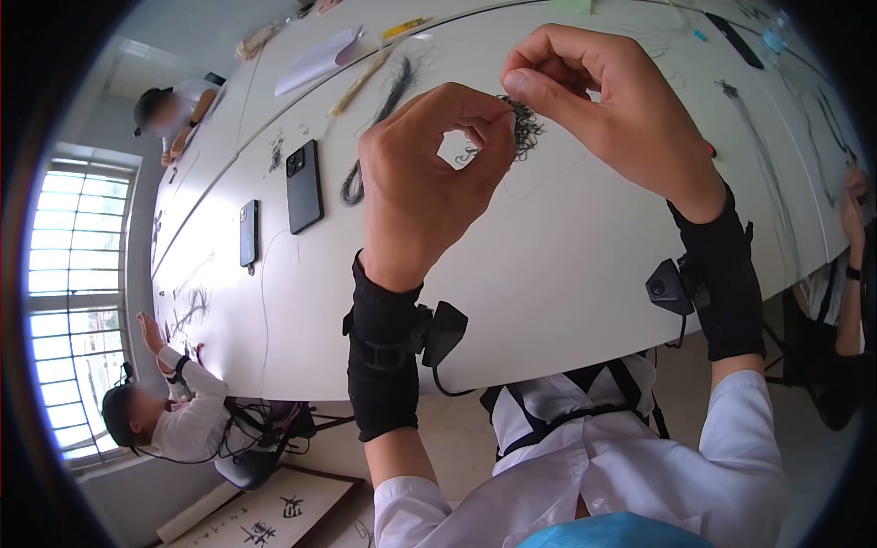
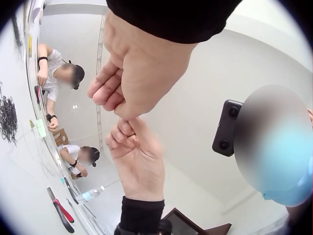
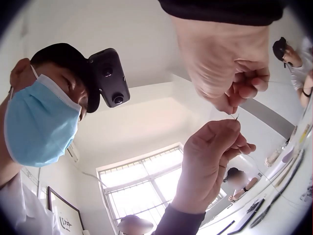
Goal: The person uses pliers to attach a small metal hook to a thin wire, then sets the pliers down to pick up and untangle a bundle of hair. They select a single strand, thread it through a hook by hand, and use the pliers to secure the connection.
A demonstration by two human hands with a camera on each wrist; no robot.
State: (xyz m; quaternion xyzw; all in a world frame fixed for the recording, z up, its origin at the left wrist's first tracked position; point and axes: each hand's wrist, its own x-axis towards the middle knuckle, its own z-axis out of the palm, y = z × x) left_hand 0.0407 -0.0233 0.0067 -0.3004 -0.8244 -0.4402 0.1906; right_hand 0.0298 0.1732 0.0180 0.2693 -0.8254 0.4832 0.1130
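Both hands are raised above the white table [image 1: 548, 274], fingertips close together. My left hand [image 1: 420, 183] pinches a tiny dark hook between thumb and index finger; its tip [image 3: 237, 118] pokes out in the right wrist view, the rest hidden by the fingers. My right hand [image 1: 617, 114] pinches a thin line [image 3: 276, 82], which runs out past its curled fingers. More fine line trails below the left hand in that view. Behind the hands in the head view lies a pile of small dark hooks [image 1: 528, 137], partly covered by the left fingers.
Left of the hands lie a bundle of dark strands [image 1: 398, 87], a large phone [image 1: 305, 187] and a smaller phone [image 1: 248, 233]. Red-handled pliers [image 2: 61, 210] and a water bottle [image 2: 91, 194] show in the left wrist view. Other people sit around the table.
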